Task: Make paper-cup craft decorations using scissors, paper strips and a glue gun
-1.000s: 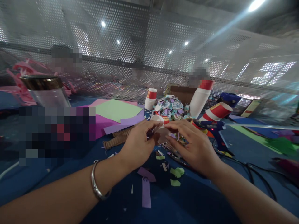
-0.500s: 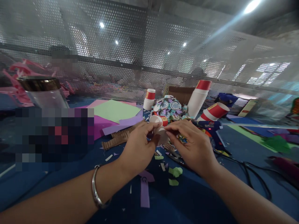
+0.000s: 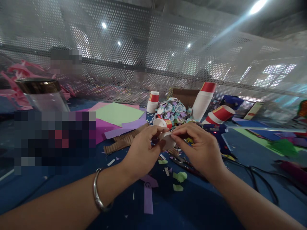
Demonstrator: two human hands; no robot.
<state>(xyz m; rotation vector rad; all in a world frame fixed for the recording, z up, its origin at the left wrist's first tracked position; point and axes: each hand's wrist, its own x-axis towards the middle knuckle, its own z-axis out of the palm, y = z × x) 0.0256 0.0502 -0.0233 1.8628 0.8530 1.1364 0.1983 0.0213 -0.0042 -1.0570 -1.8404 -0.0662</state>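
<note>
A small white rounded paper piece [image 3: 168, 141], perhaps cut from a paper cup, is pinched between both hands above the table. My left hand [image 3: 144, 148] grips its left side with thumb and fingers, a silver bangle on the wrist. From the right, my right hand [image 3: 200, 143] has thumb and forefinger closed on its upper edge. Just behind the fingers lies a red and white paper cup [image 3: 159, 122], partly covered by them. Beneath my right hand are dark-handled scissors [image 3: 183, 164], partly hidden. A blue glue gun [image 3: 217, 129] with a red light rests beyond that hand.
Behind are a pile of decorated paper discs [image 3: 173, 108], a leaning stack of paper cups [image 3: 203, 101] and a smaller stack [image 3: 153, 102]. Coloured paper sheets [image 3: 117, 113] and corrugated cardboard [image 3: 122, 142] lie left. A glass jar [image 3: 45, 95] stands far left; a black cable [image 3: 257, 174] runs right.
The white piece has turned between my fingers, and more of its face shows now. Both hands stay in nearly the same place.
</note>
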